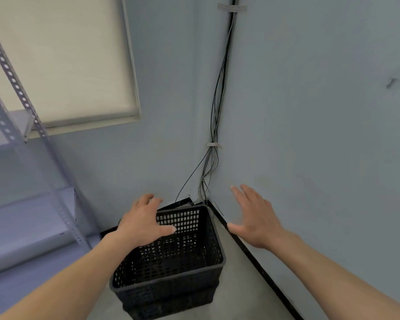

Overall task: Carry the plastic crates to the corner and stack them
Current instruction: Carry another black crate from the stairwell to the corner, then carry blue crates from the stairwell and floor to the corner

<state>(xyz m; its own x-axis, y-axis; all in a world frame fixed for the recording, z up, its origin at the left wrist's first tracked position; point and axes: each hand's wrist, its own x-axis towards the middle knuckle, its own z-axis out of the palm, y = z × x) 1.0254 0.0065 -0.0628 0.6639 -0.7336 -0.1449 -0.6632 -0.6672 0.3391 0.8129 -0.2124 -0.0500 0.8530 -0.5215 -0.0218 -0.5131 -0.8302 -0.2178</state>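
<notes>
A black perforated plastic crate [171, 276] stands on the floor in the room's corner, nested on top of another black crate [171, 306] whose rim shows just below it. My left hand [143, 221] hovers above the crate's left rim with fingers spread, holding nothing. My right hand [254, 215] is raised to the right of the crate, fingers straight, apart from it and close to the right wall.
A metal shelving rack [39, 144] stands at the left. Loose cables [214, 135] run down the corner to the floor behind the crates. A black skirting board [259, 264] lines the right wall. A blind [62, 58] covers the window.
</notes>
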